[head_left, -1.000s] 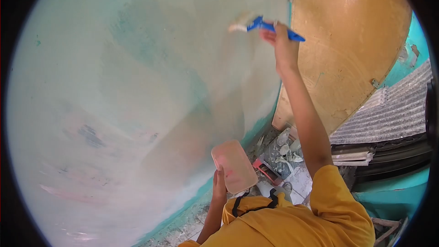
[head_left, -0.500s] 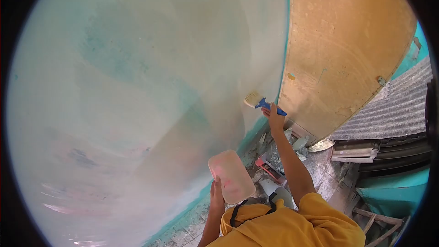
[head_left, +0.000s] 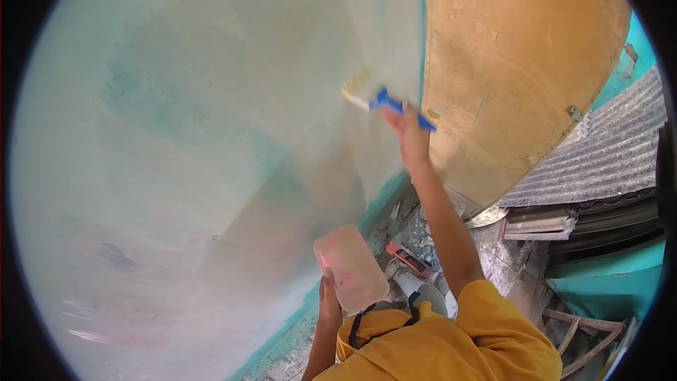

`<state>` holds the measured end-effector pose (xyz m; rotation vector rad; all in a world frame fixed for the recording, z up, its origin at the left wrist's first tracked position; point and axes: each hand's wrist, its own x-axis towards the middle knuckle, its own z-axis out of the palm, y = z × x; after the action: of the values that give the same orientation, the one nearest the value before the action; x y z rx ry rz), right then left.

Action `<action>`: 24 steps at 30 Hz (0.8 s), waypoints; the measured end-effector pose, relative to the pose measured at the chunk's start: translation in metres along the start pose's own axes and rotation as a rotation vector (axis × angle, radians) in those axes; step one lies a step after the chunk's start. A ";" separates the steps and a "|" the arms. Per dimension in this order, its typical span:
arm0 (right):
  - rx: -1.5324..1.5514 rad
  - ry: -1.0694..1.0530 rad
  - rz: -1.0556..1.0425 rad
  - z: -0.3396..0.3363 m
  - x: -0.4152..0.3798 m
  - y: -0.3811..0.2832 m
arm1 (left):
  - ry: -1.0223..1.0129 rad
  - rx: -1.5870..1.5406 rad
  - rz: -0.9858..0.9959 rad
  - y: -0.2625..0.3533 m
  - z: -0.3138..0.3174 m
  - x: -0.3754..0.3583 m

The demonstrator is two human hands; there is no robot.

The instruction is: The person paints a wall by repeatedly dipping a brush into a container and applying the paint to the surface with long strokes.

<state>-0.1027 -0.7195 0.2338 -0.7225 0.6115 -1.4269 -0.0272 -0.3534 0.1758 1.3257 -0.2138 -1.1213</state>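
Observation:
In my right hand (head_left: 412,130) is a paintbrush (head_left: 384,101) with a blue handle and pale bristles. The bristles overlap the whitish, patchy wall (head_left: 282,99), a little left of the door's edge, and are smeared by motion. My fingers are closed round the handle. Lower down, my left hand (head_left: 329,296) grips a shallow rectangular plastic container (head_left: 350,268) by its left side, near my waist. Pinkish stains show inside it. Turquoise paint shows through on the wall in patches and along its bottom edge.
A tan wooden door (head_left: 522,63) stands right of the wall. Corrugated sheets (head_left: 592,162) lean at the right, above a turquoise object (head_left: 610,279) and a wooden frame (head_left: 585,339). A red-and-dark item (head_left: 410,259) lies on the littered floor (head_left: 497,261).
My right hand has swung the paintbrush up and to the left along the wall. The left hand still holds the container, in nearly the same place. The view has shifted slightly.

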 end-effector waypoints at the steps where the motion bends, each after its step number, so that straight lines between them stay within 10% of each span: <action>1: -0.013 0.031 0.056 -0.025 -0.004 0.034 | 0.002 -0.002 -0.004 -0.002 -0.002 0.000; 8: -0.317 0.105 0.239 -0.112 -0.021 0.104 | 0.011 -0.002 -0.017 -0.003 -0.003 -0.003; 17: -0.203 -0.136 -0.133 0.051 0.022 -0.095 | 0.022 0.030 -0.020 0.003 0.006 0.001; 24: -0.068 0.113 0.067 -0.061 0.014 0.064 | 0.061 0.037 -0.034 -0.012 -0.002 0.001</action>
<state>-0.1063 -0.7378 0.1464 -0.6719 0.7690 -1.3972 -0.0316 -0.3507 0.1652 1.3992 -0.1683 -1.1080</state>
